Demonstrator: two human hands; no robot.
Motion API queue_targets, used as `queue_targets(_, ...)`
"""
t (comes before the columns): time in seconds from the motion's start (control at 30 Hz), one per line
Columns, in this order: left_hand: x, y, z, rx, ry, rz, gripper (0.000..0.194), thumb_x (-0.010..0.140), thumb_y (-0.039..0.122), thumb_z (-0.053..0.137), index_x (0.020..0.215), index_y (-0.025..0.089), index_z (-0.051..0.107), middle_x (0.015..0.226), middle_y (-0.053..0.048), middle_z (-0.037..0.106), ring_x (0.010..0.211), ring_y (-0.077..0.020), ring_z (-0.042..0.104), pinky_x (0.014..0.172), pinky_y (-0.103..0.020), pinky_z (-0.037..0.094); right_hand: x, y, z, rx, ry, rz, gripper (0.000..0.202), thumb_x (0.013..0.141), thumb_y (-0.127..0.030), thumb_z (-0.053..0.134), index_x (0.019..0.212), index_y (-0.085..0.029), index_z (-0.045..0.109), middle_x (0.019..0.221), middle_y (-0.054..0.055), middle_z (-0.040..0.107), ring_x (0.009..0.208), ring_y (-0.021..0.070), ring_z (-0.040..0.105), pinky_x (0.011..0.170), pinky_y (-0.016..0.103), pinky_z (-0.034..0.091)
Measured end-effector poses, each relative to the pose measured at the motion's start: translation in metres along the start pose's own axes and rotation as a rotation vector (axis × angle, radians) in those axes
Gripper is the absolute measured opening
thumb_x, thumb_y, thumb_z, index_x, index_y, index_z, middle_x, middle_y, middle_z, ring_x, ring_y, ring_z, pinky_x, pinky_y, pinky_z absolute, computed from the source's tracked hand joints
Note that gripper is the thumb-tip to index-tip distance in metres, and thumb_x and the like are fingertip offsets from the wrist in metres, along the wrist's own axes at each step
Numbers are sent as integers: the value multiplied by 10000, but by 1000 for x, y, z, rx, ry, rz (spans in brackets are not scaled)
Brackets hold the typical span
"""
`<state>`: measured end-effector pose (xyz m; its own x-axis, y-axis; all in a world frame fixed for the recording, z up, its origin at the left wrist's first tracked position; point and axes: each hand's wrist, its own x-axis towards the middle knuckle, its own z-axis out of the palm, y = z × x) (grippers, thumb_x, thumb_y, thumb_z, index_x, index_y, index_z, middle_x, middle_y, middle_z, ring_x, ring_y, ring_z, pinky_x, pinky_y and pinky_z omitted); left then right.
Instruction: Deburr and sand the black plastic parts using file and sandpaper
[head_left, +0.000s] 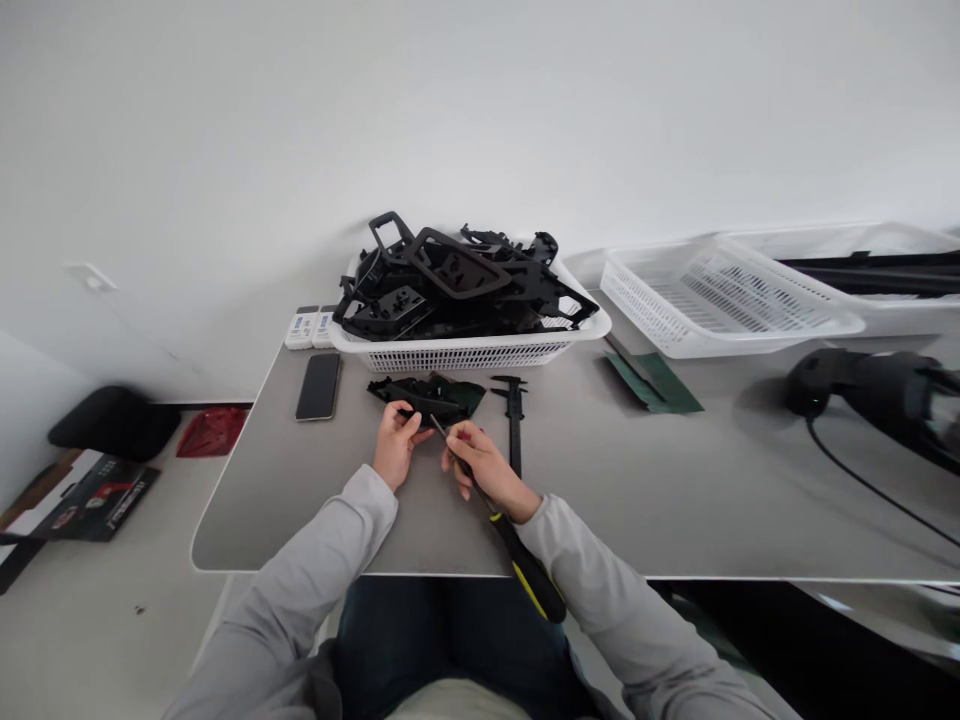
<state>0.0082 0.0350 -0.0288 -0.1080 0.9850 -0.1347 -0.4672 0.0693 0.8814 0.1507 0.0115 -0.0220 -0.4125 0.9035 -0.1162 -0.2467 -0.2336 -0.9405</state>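
My left hand (395,443) grips the near edge of a black plastic part (424,396), fingers wrapped round it just above the grey table. In my right hand (484,465) is a screwdriver (529,565), held by its metal shaft with the black and yellow handle slanting back toward my lap. The shaft's end reaches the near edge of the part; whether it touches cannot be made out. Beneath and behind the part shows a dark green sheet (469,395). A black caliper (514,425) lies to the right of the part, beyond my right hand.
A white basket (457,357) heaped with black plastic parts (457,265) stands against the wall. Left of it are a phone (319,387) and small white boxes (303,328). To the right are green sandpaper-like sheets (652,383), another white basket (675,343) and a corded black tool (870,395).
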Motion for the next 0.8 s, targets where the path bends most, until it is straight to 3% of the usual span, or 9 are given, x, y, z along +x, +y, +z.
queue_targets(0.47, 2, 0, -1, -5, -14, 10, 416, 599, 338, 748, 834, 224, 424, 754, 61, 550, 680, -93, 588, 689, -291, 538, -5, -11, 2, 19, -16, 75, 295, 771, -437, 552, 799, -245, 330, 547, -82, 595, 277, 42, 305, 234, 149, 315)
queue_targets(0.63, 2, 0, -1, -7, -13, 6, 425, 605, 356, 742, 836, 232, 408, 765, 61, 552, 676, -96, 604, 714, -309, 537, -3, -12, -1, 34, 56, 3, 314, 760, -466, 557, 805, -249, 334, 550, -91, 596, 272, 39, 291, 232, 156, 326)
queue_targets(0.8, -1, 1, 1, 10, -32, 4, 452, 593, 334, 757, 852, 232, 401, 788, 56, 559, 696, -98, 602, 723, -303, 527, -3, -9, 2, 21, 22, 19, 320, 764, -463, 566, 802, -245, 334, 570, -83, 605, 279, 36, 304, 242, 151, 330)
